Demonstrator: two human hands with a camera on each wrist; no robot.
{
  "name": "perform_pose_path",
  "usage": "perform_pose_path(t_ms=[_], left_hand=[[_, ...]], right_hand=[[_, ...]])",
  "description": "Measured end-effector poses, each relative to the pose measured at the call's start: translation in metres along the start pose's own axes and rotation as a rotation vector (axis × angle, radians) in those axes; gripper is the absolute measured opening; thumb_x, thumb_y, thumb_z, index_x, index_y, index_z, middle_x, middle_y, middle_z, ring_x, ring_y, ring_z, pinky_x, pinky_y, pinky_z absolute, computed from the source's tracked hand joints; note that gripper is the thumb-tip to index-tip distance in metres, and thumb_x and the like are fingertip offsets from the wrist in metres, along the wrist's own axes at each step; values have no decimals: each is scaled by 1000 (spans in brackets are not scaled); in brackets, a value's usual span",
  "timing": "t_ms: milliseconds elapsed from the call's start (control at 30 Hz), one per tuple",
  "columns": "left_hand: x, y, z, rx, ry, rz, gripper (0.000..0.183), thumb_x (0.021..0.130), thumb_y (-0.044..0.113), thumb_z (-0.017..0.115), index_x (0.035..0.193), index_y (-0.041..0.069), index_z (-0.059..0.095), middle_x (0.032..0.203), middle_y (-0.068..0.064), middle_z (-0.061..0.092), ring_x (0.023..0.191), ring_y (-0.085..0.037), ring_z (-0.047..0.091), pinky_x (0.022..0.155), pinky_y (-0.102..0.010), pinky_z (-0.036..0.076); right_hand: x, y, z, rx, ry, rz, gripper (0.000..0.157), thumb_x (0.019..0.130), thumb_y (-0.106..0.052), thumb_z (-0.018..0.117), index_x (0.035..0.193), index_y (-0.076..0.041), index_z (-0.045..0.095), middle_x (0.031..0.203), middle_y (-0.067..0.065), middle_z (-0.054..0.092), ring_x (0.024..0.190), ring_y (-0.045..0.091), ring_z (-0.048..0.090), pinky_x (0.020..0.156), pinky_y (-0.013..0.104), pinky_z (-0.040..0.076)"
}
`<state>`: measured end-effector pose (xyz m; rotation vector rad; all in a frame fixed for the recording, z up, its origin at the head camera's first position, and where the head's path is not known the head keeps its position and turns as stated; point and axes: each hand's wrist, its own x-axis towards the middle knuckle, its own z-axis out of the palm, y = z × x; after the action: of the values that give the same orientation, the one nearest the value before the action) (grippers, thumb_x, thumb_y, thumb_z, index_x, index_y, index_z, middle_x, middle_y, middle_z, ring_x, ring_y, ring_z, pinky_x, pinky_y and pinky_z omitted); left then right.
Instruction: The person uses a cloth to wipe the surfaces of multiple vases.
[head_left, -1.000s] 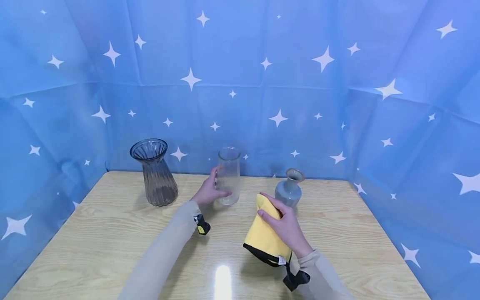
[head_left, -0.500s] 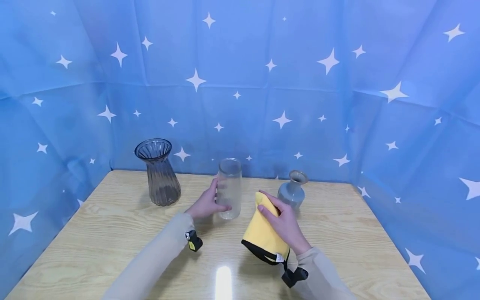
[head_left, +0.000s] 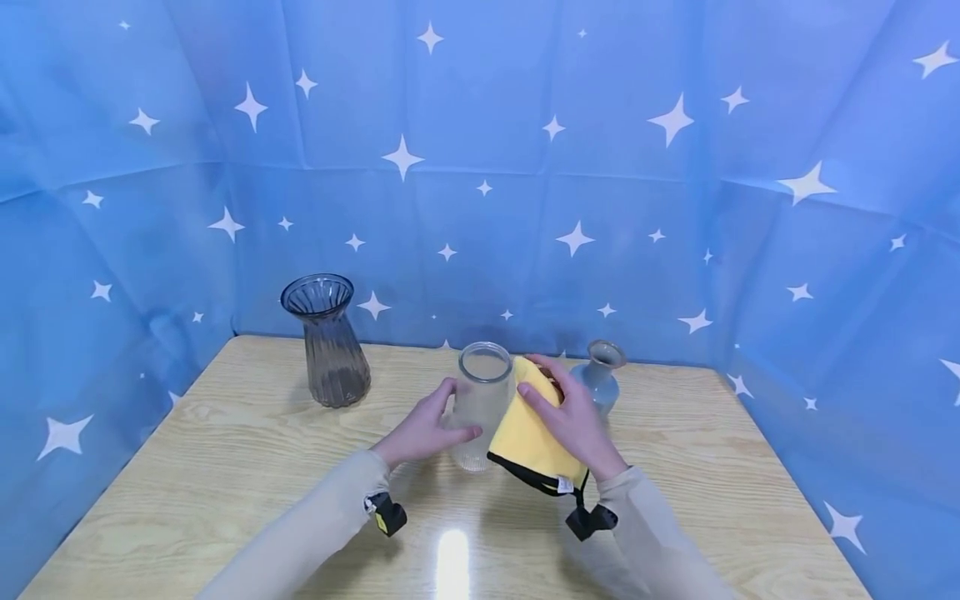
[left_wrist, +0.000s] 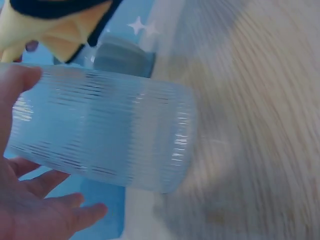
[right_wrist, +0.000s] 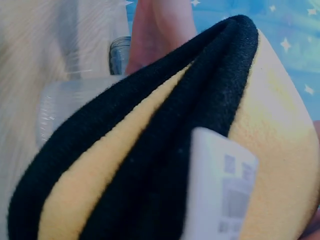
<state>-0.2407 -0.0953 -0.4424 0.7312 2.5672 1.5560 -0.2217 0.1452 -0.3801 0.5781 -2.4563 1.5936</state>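
Note:
My left hand grips a clear ribbed glass vase by its side, thumb across the front. In the left wrist view the glass vase lies between thumb and fingers, its base close over the table. My right hand pinches a folded yellow cloth with black edging and a white tag. The cloth overlaps the glass vase's right side in the head view. Seen from the right wrist, the cloth fills most of the frame and hides the fingers.
A tall smoky fluted vase with a flared rim stands at the back left of the wooden table. Behind my right hand stands a small blue-grey vase, partly covered. A blue star-printed curtain encloses the table's back and sides.
My left hand has brought the glass vase nearer and to the right, up to the cloth, its rim tipping toward me. My right hand has lifted slightly with the cloth.

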Motion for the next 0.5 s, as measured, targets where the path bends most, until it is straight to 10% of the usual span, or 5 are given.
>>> perform_pose_path(t_ms=[200,500], left_hand=[[2,11,-4,-97,-95,-4,52,78,19,81,115,8,45,120,-9,54,119,-31,54,98,-40,46],[10,24,-18,-29,-215,29,78,73,10,84,139,15,42,125,-6,59,111,-21,58,90,-36,51]], right_hand=[[2,-6,4,-51,28,-48,37,95,-27,64,128,-15,53,109,10,61,85,22,60,65,32,55],[-9,-7,9,-122,20,-156,45,96,-20,62,138,-10,53,109,9,63,74,16,60,59,29,55]])
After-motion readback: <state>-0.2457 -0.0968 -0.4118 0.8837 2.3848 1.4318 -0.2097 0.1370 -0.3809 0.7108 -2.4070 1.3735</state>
